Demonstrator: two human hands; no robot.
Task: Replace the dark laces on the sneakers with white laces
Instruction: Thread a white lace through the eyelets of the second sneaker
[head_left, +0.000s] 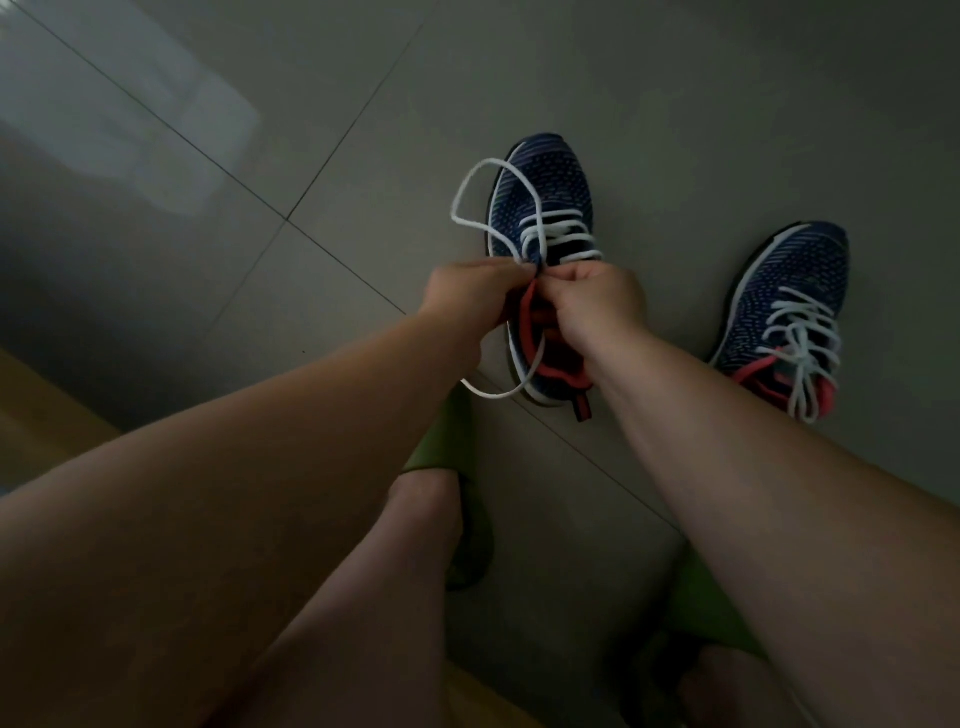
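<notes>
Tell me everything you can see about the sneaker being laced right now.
The left sneaker is navy knit with a white sole edge, coral collar lining and heel tab. It stands upright on the grey tiled floor, toe pointing away. A white lace crosses its upper eyelets; the left hand and right hand pinch the lace.

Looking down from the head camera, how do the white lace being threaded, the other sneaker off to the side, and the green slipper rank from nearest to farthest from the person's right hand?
From the right hand:
1. White lace: pinched at the fingers, looping up and to the left.
2. Green slipper: below, under the forearms.
3. Other sneaker: off to the right, already laced white.
Slipper and other sneaker are nearly too close to call.
</notes>
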